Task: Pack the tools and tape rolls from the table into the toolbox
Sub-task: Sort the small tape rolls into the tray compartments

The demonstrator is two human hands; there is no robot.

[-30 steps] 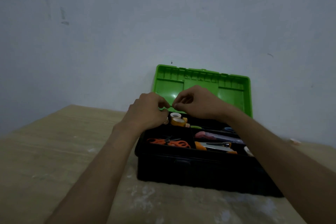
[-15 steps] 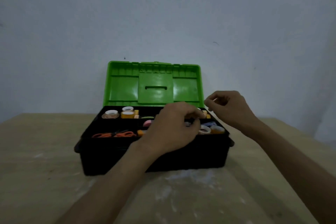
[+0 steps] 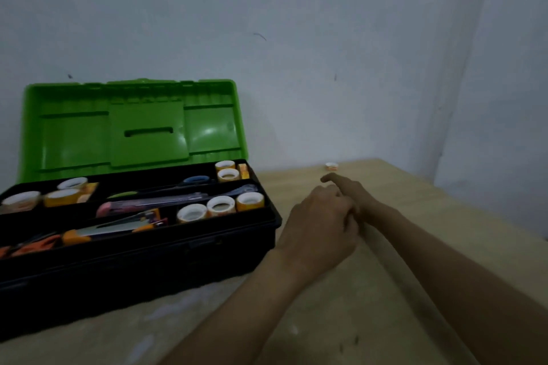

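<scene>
The toolbox (image 3: 178, 258) stands on the table (image 3: 430, 204) to the left of both my hands, its black body near my left wrist and its green lid (image 3: 74, 139) raised upright against the wall (image 3: 326, 53). In the tray's corner farthest from my hands sit three tape rolls (image 3: 63, 195), and in front of them lie orange scissors (image 3: 32, 246). Closer to me comes a knife with orange ends (image 3: 112, 228), then a pink-handled tool (image 3: 118, 206) and, behind it, blue-handled scissors (image 3: 195, 179). The end of the tray nearest my hands holds a front row of rolls (image 3: 221, 206), three side by side, and a back pair of rolls (image 3: 227, 175) with a small yellow piece beside them.

My left hand (image 3: 320, 231) hangs just to the right of the box, above the table, fingers curled inward with its fingertips against my right hand; I cannot tell whether anything sits inside the curl. My right hand (image 3: 358, 198) lies just beyond it, partly hidden behind it, its fingers reaching loosely forward and holding nothing I can see. Beyond those fingertips, a little apart from them, one loose tape roll (image 3: 331, 166) stands on the table close to the wall.
</scene>
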